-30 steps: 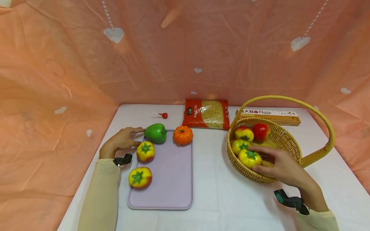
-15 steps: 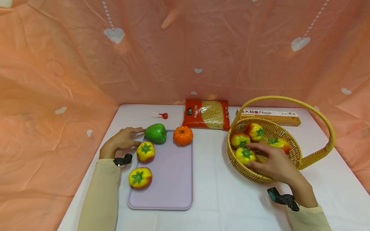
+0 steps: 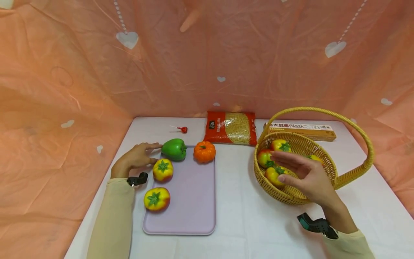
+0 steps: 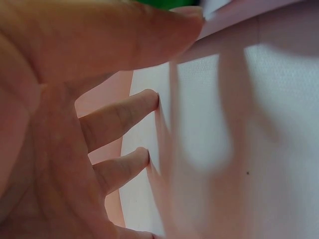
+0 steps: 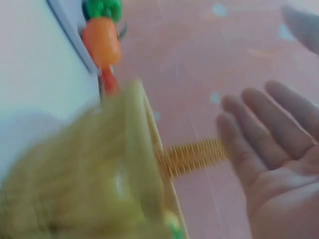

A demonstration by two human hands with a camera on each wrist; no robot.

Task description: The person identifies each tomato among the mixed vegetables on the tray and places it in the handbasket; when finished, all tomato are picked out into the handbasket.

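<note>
My left hand (image 3: 136, 156) rests at the left edge of the lilac tray (image 3: 191, 212), fingers extended, with fingertips on the white cloth in the left wrist view. Its index fingertip is at the green bell pepper (image 3: 174, 149); whether they touch I cannot tell. Two yellow-red persimmons, an upper one (image 3: 163, 169) and a lower one (image 3: 157, 199), lie on the tray. An orange pumpkin (image 3: 205, 151) sits at its far right corner. Over the wicker basket (image 3: 284, 197) my right hand (image 3: 312, 176) is spread, holding nothing. Several persimmons lie inside, the front one (image 3: 274, 176) beside my thumb; one is partly hidden behind my fingers.
A red bag of pasta (image 3: 230, 128) lies at the back of the table, with a lollipop (image 3: 182, 129) to its left. Behind the basket is a pasta box (image 3: 302, 131). The basket's tall handle (image 3: 357, 131) arches over its back and right side.
The persimmons in the basket have shifted and turned, one ending up at its right side. My right hand has let go of the front one and lifted, fingers straightening. The left hand stays put.
</note>
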